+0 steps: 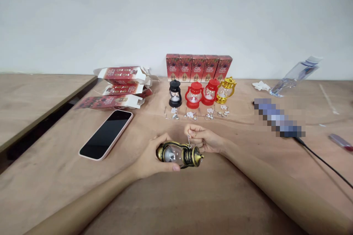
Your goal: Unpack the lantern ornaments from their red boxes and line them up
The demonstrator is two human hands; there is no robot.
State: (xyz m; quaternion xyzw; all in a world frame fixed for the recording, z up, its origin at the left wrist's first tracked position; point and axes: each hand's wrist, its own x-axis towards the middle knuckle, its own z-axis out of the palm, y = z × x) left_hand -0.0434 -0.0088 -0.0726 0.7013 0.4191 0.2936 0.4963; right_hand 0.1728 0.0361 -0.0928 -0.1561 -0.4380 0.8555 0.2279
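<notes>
My left hand [150,158] is wrapped round a small bronze-and-black toy lantern [180,154] that lies on its side just above the wooden table [193,198]. My right hand [202,138] pinches the thin wire handle [189,140] at the lantern's top. Behind them stand a black lantern [175,94], two red lanterns [194,95] [209,92] and a gold lantern [225,90] in a row. Loose wire handles and small white tags [193,114] lie in front of that row.
Several upright red boxes [198,67] line the wall. Opened red boxes [121,87] lie flat at the left. A pink-cased phone [107,134] lies face up at the left. A clear plastic bag [296,75], a blurred object with a black cable [317,156] and a red pen [340,142] are at the right.
</notes>
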